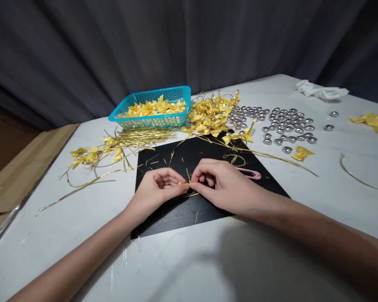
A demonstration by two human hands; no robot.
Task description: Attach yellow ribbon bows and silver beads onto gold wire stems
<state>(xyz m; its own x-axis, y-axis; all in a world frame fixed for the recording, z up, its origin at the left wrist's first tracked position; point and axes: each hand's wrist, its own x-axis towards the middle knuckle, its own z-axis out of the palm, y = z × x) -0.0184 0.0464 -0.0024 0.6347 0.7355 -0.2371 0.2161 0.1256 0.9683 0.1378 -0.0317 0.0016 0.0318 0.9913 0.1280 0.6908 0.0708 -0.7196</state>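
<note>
Wire (190, 194) pinched between left hand (159, 187) and right hand (227, 187).

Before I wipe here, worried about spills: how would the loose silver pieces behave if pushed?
The silver pieces look small, rounded and glossy, so they would probably skid and scatter. Nothing rims them on the table; two strays suggest they wander easily.

No readable text, label, brand, number or sign anywhere in view. Surfaces checked, all plain: turquoise perforated plastic basket (151, 121), black rectangular work mat (164, 218), pink flat hair clip (251, 174), thin gold wire strand (190, 194). Small silver metallic beads (286, 126) too small to tell whether any carry a marking.
</note>
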